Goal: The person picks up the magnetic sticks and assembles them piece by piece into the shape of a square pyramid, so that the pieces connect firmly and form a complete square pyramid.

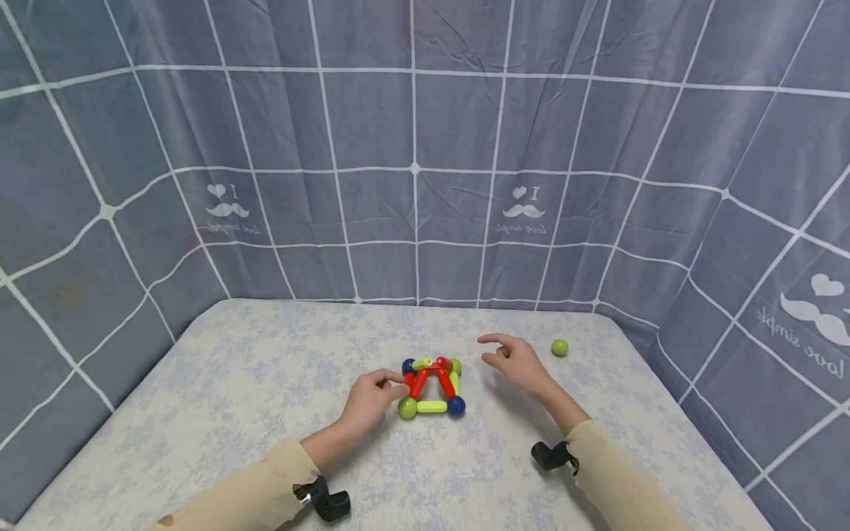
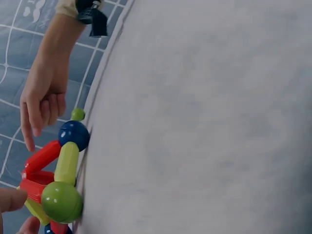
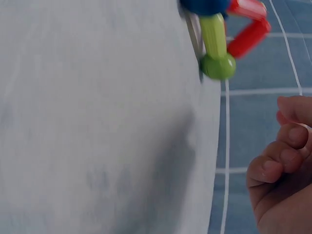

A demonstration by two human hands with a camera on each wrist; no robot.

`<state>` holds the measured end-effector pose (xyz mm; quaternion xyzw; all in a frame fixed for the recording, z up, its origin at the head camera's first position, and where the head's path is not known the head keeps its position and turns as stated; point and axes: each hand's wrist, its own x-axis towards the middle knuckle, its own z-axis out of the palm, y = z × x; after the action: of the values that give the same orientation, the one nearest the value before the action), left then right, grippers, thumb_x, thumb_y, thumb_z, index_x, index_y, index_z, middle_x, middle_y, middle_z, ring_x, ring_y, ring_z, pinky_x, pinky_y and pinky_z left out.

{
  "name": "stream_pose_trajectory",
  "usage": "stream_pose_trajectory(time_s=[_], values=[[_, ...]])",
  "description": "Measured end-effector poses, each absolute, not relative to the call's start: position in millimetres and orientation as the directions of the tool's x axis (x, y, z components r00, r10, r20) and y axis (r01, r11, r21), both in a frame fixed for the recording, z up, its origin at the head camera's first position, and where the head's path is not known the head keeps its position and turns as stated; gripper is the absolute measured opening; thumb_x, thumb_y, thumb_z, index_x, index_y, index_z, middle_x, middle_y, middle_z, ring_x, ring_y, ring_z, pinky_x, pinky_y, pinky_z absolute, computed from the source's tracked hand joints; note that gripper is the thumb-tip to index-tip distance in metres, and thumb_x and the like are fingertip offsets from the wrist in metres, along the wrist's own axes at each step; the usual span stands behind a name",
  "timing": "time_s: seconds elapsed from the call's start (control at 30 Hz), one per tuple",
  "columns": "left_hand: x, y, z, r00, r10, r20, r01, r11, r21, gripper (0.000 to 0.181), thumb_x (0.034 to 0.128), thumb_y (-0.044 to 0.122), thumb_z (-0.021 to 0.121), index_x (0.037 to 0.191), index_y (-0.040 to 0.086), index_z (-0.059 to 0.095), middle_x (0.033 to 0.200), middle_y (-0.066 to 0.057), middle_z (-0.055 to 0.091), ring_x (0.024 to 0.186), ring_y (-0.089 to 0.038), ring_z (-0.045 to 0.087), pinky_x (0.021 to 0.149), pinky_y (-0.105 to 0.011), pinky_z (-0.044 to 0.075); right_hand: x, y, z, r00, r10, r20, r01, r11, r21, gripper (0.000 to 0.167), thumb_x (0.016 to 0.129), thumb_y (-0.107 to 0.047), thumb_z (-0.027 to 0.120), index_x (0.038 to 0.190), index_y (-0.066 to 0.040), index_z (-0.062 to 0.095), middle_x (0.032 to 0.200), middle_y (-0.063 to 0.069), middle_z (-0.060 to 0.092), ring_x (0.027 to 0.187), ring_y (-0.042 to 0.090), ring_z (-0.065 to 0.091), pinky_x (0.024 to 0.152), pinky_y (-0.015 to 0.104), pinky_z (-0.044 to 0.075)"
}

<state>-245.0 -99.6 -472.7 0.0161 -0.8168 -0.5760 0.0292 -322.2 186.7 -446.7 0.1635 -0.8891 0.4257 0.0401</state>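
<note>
A toy frame of magnetic rods and balls stands on the table. Its front edge has a green ball (image 1: 408, 408), a lime rod (image 1: 432, 406) and a blue ball (image 1: 456, 405); red rods (image 2: 42, 156) slant upward from there. Beside its left side is my left hand (image 1: 367, 400), thumb and index fingertips at the frame, with a gap between them in the left wrist view; whether they press on it is hard to tell. My right hand (image 1: 520, 363) hovers to the right of the frame, holding nothing, index finger stretched out and the other fingers bent.
A loose green ball (image 1: 560, 347) lies at the table's back right, beyond my right hand. The pale patterned tabletop (image 1: 265, 369) ends against a grey checked curtain (image 1: 372, 206) at the back and sides. Black wrist devices (image 1: 330, 504) sit at both sleeves.
</note>
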Motion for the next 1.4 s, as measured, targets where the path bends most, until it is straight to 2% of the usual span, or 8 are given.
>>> stream_pose_trajectory(time_s=[0.17, 0.37, 0.53, 0.77, 0.9, 1.17, 1.27, 1.4], values=[[-238.8, -101.8, -480.4, -1.0, 0.022, 0.011, 0.018, 0.329, 0.944, 0.021, 0.0812, 0.02, 0.081, 0.097, 0.008, 0.075, 0.073, 0.001, 0.048, 0.06, -0.014, 0.038, 0.056, -0.025, 0.033, -330.7, 215.1, -443.1, -0.963, -0.215, 0.16, -0.247, 0.481, -0.841, 0.036, 0.098, -0.017, 0.066, 0.134, -0.012, 0.063, 0.055, -0.007, 0.033, 0.046, 0.01, 0.027, 0.046, 0.025, 0.03], [-237.3, -101.9, -482.4, -0.998, 0.053, 0.023, 0.039, 0.338, 0.94, 0.021, 0.0779, 0.015, 0.084, 0.096, 0.007, 0.076, 0.071, 0.001, 0.047, 0.065, -0.015, 0.04, 0.061, -0.028, 0.035, -342.3, 245.4, -441.0, -0.989, -0.116, 0.093, -0.129, 0.36, -0.924, 0.042, 0.098, -0.019, 0.065, 0.139, -0.009, 0.059, 0.052, -0.011, 0.035, 0.044, 0.008, 0.028, 0.045, 0.025, 0.03], [-237.6, -102.3, -483.9, -0.997, 0.066, 0.037, 0.057, 0.335, 0.94, 0.022, 0.0793, 0.015, 0.083, 0.098, 0.007, 0.076, 0.07, 0.002, 0.045, 0.062, -0.015, 0.038, 0.057, -0.025, 0.034, -353.0, 268.7, -444.5, -0.998, -0.023, 0.061, -0.065, 0.328, -0.942, 0.047, 0.097, -0.021, 0.067, 0.141, -0.008, 0.056, 0.049, -0.012, 0.035, 0.044, 0.008, 0.029, 0.046, 0.026, 0.031], [-239.0, -103.9, -483.6, -0.997, 0.072, 0.041, 0.063, 0.333, 0.941, 0.023, 0.0788, 0.016, 0.084, 0.099, 0.008, 0.076, 0.068, 0.002, 0.041, 0.06, -0.015, 0.035, 0.055, -0.024, 0.031, -368.1, 292.8, -454.7, -0.995, 0.101, 0.014, 0.02, 0.32, -0.947, 0.058, 0.094, -0.032, 0.071, 0.145, -0.011, 0.053, 0.049, -0.014, 0.034, 0.043, 0.007, 0.026, 0.045, 0.027, 0.031], [-237.8, -103.3, -485.2, -0.996, 0.077, 0.037, 0.06, 0.328, 0.943, 0.023, 0.0791, 0.016, 0.084, 0.099, 0.008, 0.076, 0.068, 0.002, 0.041, 0.061, -0.015, 0.036, 0.056, -0.024, 0.032, -369.1, 304.2, -462.2, -0.986, 0.166, -0.013, 0.067, 0.324, -0.944, 0.062, 0.093, -0.036, 0.072, 0.146, -0.01, 0.053, 0.053, -0.016, 0.044, 0.041, 0.006, 0.027, 0.044, 0.027, 0.033], [-235.0, -102.9, -485.6, -0.996, 0.077, 0.035, 0.058, 0.322, 0.945, 0.023, 0.0797, 0.017, 0.084, 0.1, 0.008, 0.076, 0.068, 0.002, 0.041, 0.061, -0.014, 0.036, 0.055, -0.024, 0.032, -368.7, 317.7, -476.9, -0.956, 0.267, -0.12, 0.206, 0.321, -0.924, 0.063, 0.092, -0.031, 0.071, 0.149, -0.011, 0.051, 0.046, -0.012, 0.029, 0.039, 0.008, 0.025, 0.043, 0.028, 0.033], [-234.4, -104.4, -484.6, -0.998, 0.063, 0.03, 0.048, 0.32, 0.946, 0.023, 0.0799, 0.016, 0.083, 0.1, 0.009, 0.076, 0.068, 0.002, 0.04, 0.061, -0.014, 0.035, 0.056, -0.024, 0.031, -370.7, 316.9, -479.3, -0.958, 0.263, -0.113, 0.202, 0.341, -0.918, 0.063, 0.092, -0.031, 0.072, 0.147, -0.008, 0.052, 0.049, -0.013, 0.038, 0.041, 0.008, 0.028, 0.045, 0.028, 0.035], [-234.5, -105.7, -484.6, -0.998, 0.052, 0.029, 0.045, 0.32, 0.946, 0.023, 0.08, 0.016, 0.084, 0.1, 0.009, 0.076, 0.068, 0.002, 0.04, 0.061, -0.015, 0.035, 0.056, -0.024, 0.031, -373.5, 313.9, -482.8, -0.961, 0.265, -0.08, 0.186, 0.405, -0.895, 0.057, 0.093, -0.03, 0.071, 0.14, -0.001, 0.057, 0.069, -0.01, 0.059, 0.046, 0.007, 0.036, 0.05, 0.027, 0.039]])
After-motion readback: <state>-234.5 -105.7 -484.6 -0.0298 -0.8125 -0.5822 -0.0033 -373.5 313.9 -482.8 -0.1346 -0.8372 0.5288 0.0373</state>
